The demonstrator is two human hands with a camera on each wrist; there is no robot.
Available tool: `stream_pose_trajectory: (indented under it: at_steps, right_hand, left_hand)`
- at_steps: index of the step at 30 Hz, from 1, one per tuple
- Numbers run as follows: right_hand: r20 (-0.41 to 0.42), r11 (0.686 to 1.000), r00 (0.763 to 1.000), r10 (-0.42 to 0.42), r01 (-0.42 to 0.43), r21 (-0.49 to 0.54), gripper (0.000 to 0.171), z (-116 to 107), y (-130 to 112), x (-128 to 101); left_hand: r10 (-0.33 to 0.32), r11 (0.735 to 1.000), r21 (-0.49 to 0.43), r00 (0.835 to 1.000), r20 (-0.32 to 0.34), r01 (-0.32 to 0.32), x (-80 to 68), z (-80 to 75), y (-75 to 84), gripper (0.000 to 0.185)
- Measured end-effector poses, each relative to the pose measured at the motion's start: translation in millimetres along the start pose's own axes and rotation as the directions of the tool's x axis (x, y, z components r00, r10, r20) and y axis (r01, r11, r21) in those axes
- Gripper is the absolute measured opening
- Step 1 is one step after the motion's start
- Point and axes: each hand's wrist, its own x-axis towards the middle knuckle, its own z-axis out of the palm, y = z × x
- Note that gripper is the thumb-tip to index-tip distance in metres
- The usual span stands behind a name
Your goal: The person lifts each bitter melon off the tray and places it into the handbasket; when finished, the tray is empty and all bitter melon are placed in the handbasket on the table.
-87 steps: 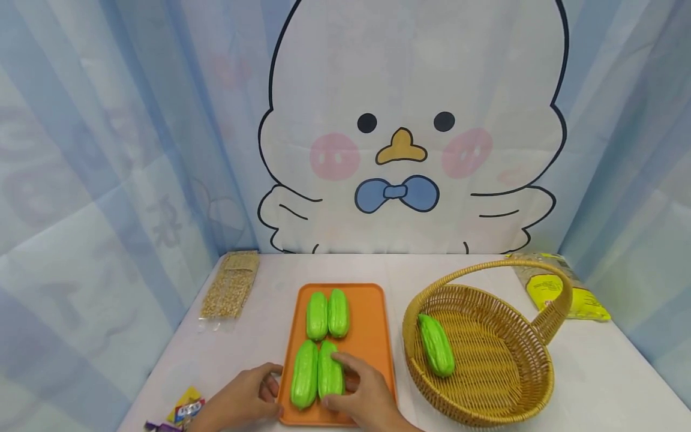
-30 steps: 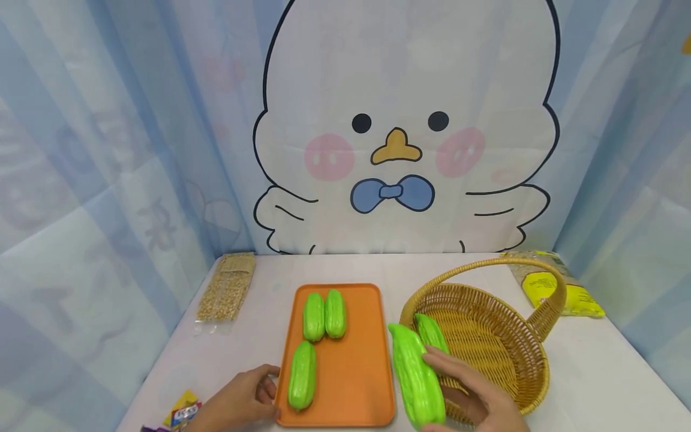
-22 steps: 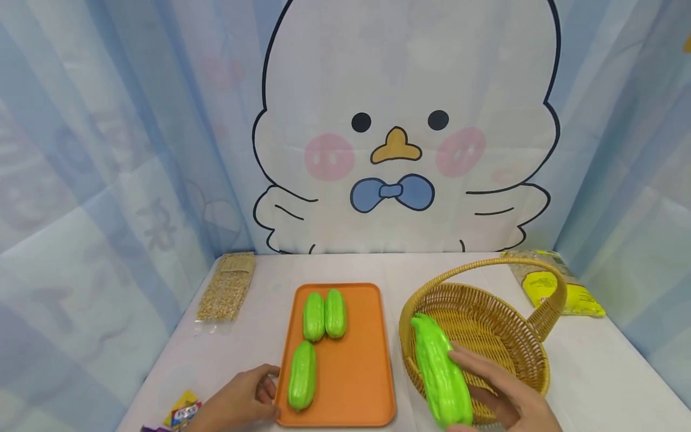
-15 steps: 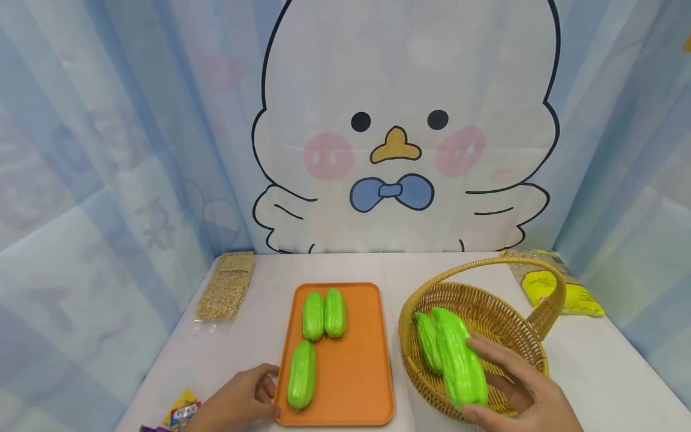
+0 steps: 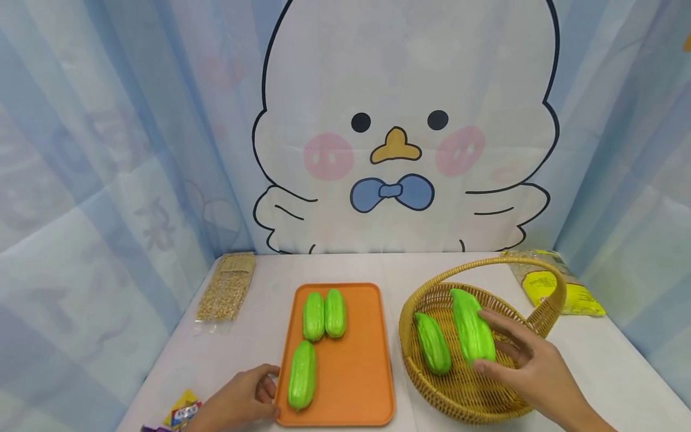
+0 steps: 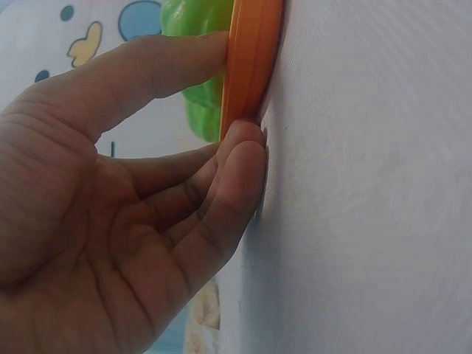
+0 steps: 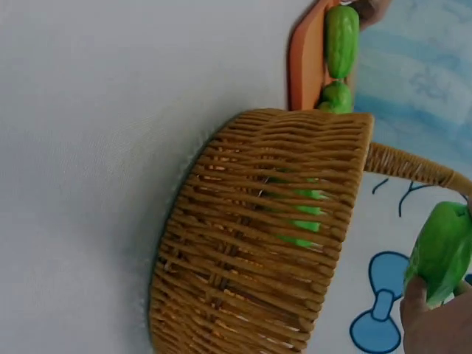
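Observation:
My right hand point(image 5: 534, 366) holds a ridged green bitter melon point(image 5: 472, 327) between thumb and fingers, tilted above the wicker basket point(image 5: 421, 384). In the right wrist view this bitter melon point(image 7: 441, 251) hangs beyond the basket's rim. Another bitter melon point(image 5: 433, 344) lies in the basket's left side. My left hand point(image 5: 245, 396) pinches the left edge of the orange tray point(image 5: 353, 384); in the left wrist view the thumb is on its rim and fingertips are against its side. Three bitter melons lie on the tray: one at front left point(image 5: 302, 376), two side by side behind.
The basket's tall handle point(image 5: 486, 262) arches over its back. A packet of grains point(image 5: 227, 288) lies at back left, a yellow-labelled bag point(image 5: 561, 288) at back right. Small colourful wrappers point(image 5: 183, 411) sit at front left. Curtains surround the white table.
My right hand has taken the front right bitter melon off the tray and carried it rightward over the basket, then farther back. My left hand has stayed at the tray's edge.

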Motion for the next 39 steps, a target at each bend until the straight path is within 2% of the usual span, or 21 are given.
stream_pose_trajectory:
  at_steps: [7, 14, 20, 32, 39]
  right_hand:
    - [0.014, 0.998, 1.0, 0.024, -0.023, -0.065, 0.076, -2.7, 20.6, 13.1]
    - [0.053, 0.997, 0.999, 0.008, -0.004, -0.082, 0.075, -0.2, 41.9, 24.3]
    - [0.09, 0.995, 0.995, 0.049, -0.041, -0.088, 0.075, 1.8, 57.5, 33.1]
    - [0.201, 0.994, 0.977, 0.071, -0.051, -0.1, 0.074, -2.2, 68.9, 46.6]
    - [0.253, 0.99, 0.958, 0.132, -0.112, -0.09, 0.076, -1.1, 73.5, 53.5]
  left_hand:
    - [0.03, 1.0, -0.001, 1.0, 0.006, -0.03, -1.2, -0.9, -0.8, 0.065]
    - [0.034, 0.999, -0.001, 0.999, 0.003, -0.034, -2.2, -0.7, 0.4, 0.064]
    - [0.034, 0.999, 0.003, 0.999, 0.002, -0.034, -1.7, -0.3, 0.3, 0.063]
    - [0.041, 0.999, 0.009, 0.999, 0.007, -0.041, -3.0, -1.6, 0.9, 0.064]
    - [0.041, 0.999, 0.008, 0.999, 0.005, -0.041, -2.7, -1.1, 0.0, 0.063]
